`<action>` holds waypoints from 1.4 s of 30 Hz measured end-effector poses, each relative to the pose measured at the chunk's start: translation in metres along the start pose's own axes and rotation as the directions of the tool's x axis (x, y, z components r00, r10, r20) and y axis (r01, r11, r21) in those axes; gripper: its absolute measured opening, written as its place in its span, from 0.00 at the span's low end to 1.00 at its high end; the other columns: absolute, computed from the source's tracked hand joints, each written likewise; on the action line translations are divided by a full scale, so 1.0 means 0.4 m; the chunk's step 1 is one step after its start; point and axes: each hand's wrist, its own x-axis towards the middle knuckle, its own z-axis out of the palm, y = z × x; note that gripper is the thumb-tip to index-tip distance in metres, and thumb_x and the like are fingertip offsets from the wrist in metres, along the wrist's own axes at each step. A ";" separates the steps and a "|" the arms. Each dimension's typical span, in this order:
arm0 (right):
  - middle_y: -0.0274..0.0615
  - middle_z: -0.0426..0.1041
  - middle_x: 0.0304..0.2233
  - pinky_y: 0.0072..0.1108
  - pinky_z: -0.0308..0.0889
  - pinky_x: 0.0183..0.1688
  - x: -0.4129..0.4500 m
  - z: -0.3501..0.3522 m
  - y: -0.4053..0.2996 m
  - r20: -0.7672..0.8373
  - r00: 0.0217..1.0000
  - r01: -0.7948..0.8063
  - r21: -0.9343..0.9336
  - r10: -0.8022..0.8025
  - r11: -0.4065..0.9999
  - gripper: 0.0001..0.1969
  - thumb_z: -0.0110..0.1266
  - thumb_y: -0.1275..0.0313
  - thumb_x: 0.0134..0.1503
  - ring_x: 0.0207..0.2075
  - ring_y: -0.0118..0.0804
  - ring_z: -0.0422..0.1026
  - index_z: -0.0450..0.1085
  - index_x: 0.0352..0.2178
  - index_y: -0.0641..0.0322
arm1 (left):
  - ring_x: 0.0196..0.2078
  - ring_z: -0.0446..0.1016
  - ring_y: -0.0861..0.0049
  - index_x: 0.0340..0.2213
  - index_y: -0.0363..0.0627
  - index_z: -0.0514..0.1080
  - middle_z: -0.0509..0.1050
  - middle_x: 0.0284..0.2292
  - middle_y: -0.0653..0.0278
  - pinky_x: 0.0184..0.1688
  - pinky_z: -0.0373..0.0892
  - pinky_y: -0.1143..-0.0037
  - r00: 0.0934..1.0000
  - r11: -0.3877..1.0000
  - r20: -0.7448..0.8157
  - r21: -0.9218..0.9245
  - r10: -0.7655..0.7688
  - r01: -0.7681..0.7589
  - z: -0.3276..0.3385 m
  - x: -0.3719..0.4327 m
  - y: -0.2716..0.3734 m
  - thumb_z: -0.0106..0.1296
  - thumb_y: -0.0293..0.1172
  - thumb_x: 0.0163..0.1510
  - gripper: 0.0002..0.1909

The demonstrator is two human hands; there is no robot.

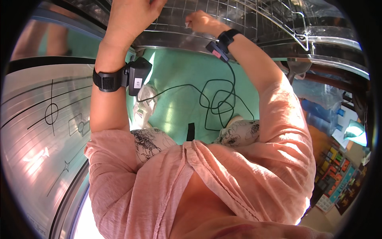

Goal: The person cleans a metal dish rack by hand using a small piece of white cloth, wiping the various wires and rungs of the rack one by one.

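Observation:
A metal wire rack [238, 19] runs along the top of the view over a shiny steel edge [176, 40]. My right hand [200, 21] is at the rack with its fingers curled, and a small whitish piece [187, 25] shows at the fingertips. My left hand [146, 7] reaches up at the top edge, left of the rack. Its fingers are cut off by the frame, so what it touches is hidden. Each wrist wears a black strap with a device, the left device [139, 76] larger than the right one [217, 51].
A thin black cable [219, 106] loops over the green floor [179, 68]. A clear plastic bag [143, 107] lies by my left leg. At the left is a glossy panel with line patterns [38, 119]. Blue water bottles [319, 116] and colourful boxes [337, 170] are at the right.

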 end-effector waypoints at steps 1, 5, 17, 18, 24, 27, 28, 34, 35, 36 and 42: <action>0.42 0.70 0.37 0.26 0.65 0.41 -0.024 -0.012 -0.028 0.000 1.000 0.003 -0.005 -0.003 1.000 0.13 0.47 0.67 0.46 0.40 0.44 0.68 0.69 0.35 0.54 | 0.30 0.67 0.65 0.25 0.44 0.68 0.69 0.23 0.62 0.36 0.59 0.73 0.999 1.000 -0.034 0.008 0.016 -0.016 0.001 -0.002 -0.005 0.51 0.23 0.41 0.06; 0.41 0.71 0.33 0.25 0.65 0.39 -0.069 -0.039 -0.012 0.101 0.992 -0.088 0.186 0.070 0.979 0.14 0.47 0.65 0.46 0.38 0.41 0.69 0.69 0.34 0.57 | 0.30 0.67 0.66 0.25 0.44 0.68 0.70 0.23 0.62 0.37 0.59 0.73 0.999 0.999 -0.040 -0.025 0.034 -0.035 0.001 0.005 -0.003 0.51 0.23 0.40 0.06; 0.45 0.71 0.28 0.30 0.64 0.34 0.005 -0.005 -0.103 -0.046 0.998 -0.040 0.200 0.051 0.979 0.08 0.45 0.71 0.46 0.32 0.48 0.69 0.68 0.27 0.60 | 0.31 0.67 0.66 0.27 0.44 0.69 0.69 0.24 0.62 0.38 0.58 0.73 1.000 0.998 0.015 -0.065 0.022 -0.021 -0.006 -0.004 -0.018 0.51 0.25 0.40 0.07; 0.45 0.71 0.28 0.30 0.64 0.34 0.005 -0.005 -0.075 0.043 0.998 0.038 -0.005 -0.038 0.999 0.08 0.45 0.70 0.46 0.32 0.48 0.69 0.69 0.27 0.59 | 0.31 0.67 0.66 0.27 0.45 0.69 0.69 0.24 0.62 0.38 0.57 0.73 0.999 0.997 0.010 -0.069 0.039 -0.038 -0.004 -0.003 -0.020 0.51 0.25 0.40 0.08; 0.45 0.71 0.28 0.31 0.66 0.32 -0.020 -0.069 -0.050 -0.145 0.986 0.087 0.022 -0.083 0.996 0.08 0.46 0.72 0.45 0.31 0.46 0.70 0.69 0.28 0.60 | 0.32 0.66 0.65 0.29 0.45 0.68 0.69 0.25 0.62 0.40 0.57 0.72 0.997 0.997 0.077 -0.070 0.018 -0.012 -0.021 -0.014 -0.013 0.52 0.26 0.40 0.10; 0.46 0.71 0.28 0.30 0.66 0.33 0.032 -0.014 -0.039 -0.405 0.900 0.207 0.075 -0.160 0.975 0.10 0.46 0.76 0.44 0.31 0.46 0.71 0.68 0.31 0.59 | 0.33 0.66 0.65 0.29 0.45 0.68 0.68 0.26 0.61 0.40 0.57 0.72 0.996 0.997 0.090 -0.079 0.020 -0.012 -0.027 0.007 0.010 0.52 0.25 0.40 0.10; 0.46 0.71 0.29 0.30 0.66 0.34 0.038 -0.010 -0.058 -0.255 0.962 0.116 0.068 -0.095 0.991 0.11 0.45 0.77 0.43 0.33 0.46 0.71 0.67 0.32 0.59 | 0.33 0.66 0.64 0.30 0.44 0.68 0.68 0.26 0.61 0.40 0.57 0.72 0.991 0.998 0.134 -0.058 -0.012 0.020 -0.033 0.012 0.013 0.52 0.25 0.40 0.11; 0.43 0.70 0.35 0.26 0.66 0.39 -0.005 -0.043 -0.091 0.019 0.997 -0.078 0.181 0.076 0.980 0.13 0.44 0.80 0.43 0.38 0.44 0.69 0.66 0.34 0.63 | 0.32 0.71 0.75 0.32 0.45 0.71 0.72 0.28 0.66 0.40 0.59 0.77 0.989 0.998 0.142 -0.046 0.050 -0.044 -0.004 0.000 -0.024 0.52 0.27 0.44 0.10; 0.43 0.70 0.35 0.26 0.66 0.39 -0.010 -0.042 -0.065 0.009 0.996 -0.086 0.179 0.086 0.980 0.13 0.44 0.80 0.43 0.38 0.44 0.69 0.66 0.34 0.63 | 0.32 0.70 0.75 0.32 0.46 0.71 0.72 0.28 0.66 0.41 0.58 0.77 0.987 0.999 0.156 -0.024 0.031 -0.027 -0.003 -0.001 -0.027 0.52 0.27 0.44 0.10; 0.44 0.70 0.35 0.26 0.65 0.39 -0.020 -0.040 -0.043 0.054 0.994 -0.105 0.151 0.098 0.983 0.13 0.43 0.79 0.44 0.38 0.44 0.69 0.66 0.34 0.63 | 0.32 0.70 0.75 0.33 0.45 0.70 0.72 0.28 0.67 0.41 0.58 0.77 0.988 0.999 0.149 -0.039 0.034 -0.028 -0.002 -0.006 -0.027 0.52 0.27 0.44 0.10; 0.45 0.71 0.35 0.27 0.65 0.39 -0.073 -0.005 0.156 0.012 0.995 -0.098 -0.026 0.098 0.995 0.13 0.45 0.67 0.49 0.39 0.46 0.68 0.69 0.34 0.60 | 0.30 0.68 0.75 0.33 0.48 0.70 0.70 0.26 0.68 0.40 0.58 0.76 0.991 0.997 0.115 -0.051 0.063 -0.058 0.007 0.000 -0.023 0.53 0.29 0.44 0.11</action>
